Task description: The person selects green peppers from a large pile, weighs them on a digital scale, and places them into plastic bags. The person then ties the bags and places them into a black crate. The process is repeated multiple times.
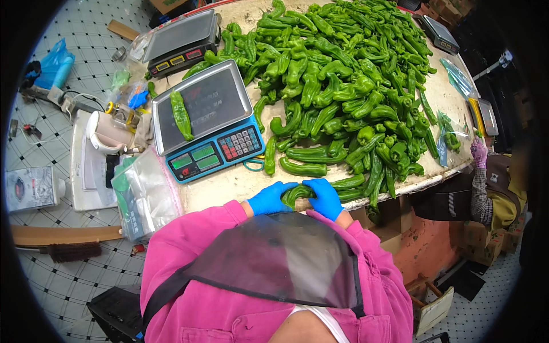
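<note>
At the table's near edge, a curved green pepper [298, 194] is held between my two blue-gloved hands. My left hand [270, 199] grips its left end, while my right hand [322, 199] closes over its right end; the fingertips are partly hidden. More long peppers [348, 182] lie just right of my right hand. Ahead of me spreads a large heap of green peppers [339, 85]. To the left stands a blue electronic scale [214, 154] with lit displays, and a single pepper [181, 115] rests on its metal pan [214, 100].
Clear plastic bags [150, 193] hang over the near left table edge. A second scale [182, 40] stands behind the blue one. A pinkish jug [112, 132] sits further left. At the right, a co-worker's gloved hand [478, 151] is near a bagged portion of peppers [450, 139].
</note>
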A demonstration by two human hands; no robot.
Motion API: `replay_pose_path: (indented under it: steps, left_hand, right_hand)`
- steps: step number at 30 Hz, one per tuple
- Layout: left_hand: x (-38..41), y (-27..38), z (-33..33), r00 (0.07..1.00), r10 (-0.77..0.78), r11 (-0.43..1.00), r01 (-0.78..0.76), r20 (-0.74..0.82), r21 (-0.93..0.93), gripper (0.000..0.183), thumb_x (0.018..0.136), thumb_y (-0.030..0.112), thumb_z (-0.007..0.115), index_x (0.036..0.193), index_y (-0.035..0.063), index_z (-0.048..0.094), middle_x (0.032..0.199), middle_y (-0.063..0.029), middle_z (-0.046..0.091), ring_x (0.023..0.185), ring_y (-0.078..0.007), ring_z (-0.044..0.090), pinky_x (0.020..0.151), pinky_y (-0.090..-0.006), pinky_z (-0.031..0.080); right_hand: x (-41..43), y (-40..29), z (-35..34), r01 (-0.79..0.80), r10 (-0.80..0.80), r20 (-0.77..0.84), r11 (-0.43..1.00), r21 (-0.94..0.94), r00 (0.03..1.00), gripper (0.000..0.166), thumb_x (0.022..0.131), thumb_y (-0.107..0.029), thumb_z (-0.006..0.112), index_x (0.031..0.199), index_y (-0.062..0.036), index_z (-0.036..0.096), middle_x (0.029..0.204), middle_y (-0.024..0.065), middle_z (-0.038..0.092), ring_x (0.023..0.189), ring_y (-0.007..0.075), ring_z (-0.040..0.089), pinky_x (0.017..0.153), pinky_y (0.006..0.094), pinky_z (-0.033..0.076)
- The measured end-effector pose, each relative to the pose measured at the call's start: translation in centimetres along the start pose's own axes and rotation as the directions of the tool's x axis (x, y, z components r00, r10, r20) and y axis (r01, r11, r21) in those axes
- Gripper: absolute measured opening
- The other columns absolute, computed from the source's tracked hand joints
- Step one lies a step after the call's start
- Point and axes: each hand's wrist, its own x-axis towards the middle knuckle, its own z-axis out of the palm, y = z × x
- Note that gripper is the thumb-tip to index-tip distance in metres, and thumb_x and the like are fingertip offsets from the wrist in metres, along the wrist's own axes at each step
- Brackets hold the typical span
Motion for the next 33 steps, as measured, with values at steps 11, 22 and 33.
replay_pose_path:
  steps: [11,22,33]
  left_hand:
    - [-0.3,0.2,-2.4,0.996,-0.069,0.358,0.084,0.064,-0.930,0.048,0.088,0.008,0.040,0.133,-0.0027,0.054,0.129,-0.0143,0.058,0.118,-0.0210,0.056,0.106,-0.0342,0.041]
    - [-1.1,0.3,-3.1,0.995,-0.077,0.024,0.064,0.062,-0.998,0.051,0.102,0.042,0.044,0.135,0.0039,0.051,0.125,-0.0092,0.060,0.110,-0.0205,0.058,0.095,-0.0341,0.046]
    - [-0.7,0.6,-1.8,0.989,-0.051,0.411,-0.105,-0.138,-0.906,0.051,0.092,0.025,0.066,0.135,0.0037,0.049,0.124,-0.0082,0.059,0.106,-0.0183,0.057,0.091,-0.0303,0.046]
  right_hand:
    - [1.2,-3.5,-4.3,-0.242,0.282,0.053,0.693,0.679,0.958,0.053,0.076,0.000,0.068,0.127,-0.0084,0.059,0.104,0.0020,0.060,0.082,0.0106,0.055,0.076,0.0255,0.048]
    - [1.8,-5.2,-5.3,-0.371,0.292,0.254,0.479,0.796,0.922,0.041,0.093,-0.020,0.063,0.130,-0.0049,0.056,0.093,-0.0003,0.055,0.074,0.0071,0.052,0.071,0.0240,0.048]
    - [1.1,-4.1,-0.3,-0.559,0.210,0.581,-0.160,0.814,0.786,0.042,0.101,-0.036,0.048,0.127,-0.0029,0.054,0.105,0.0183,0.068,0.074,0.0205,0.067,0.067,0.0300,0.055]
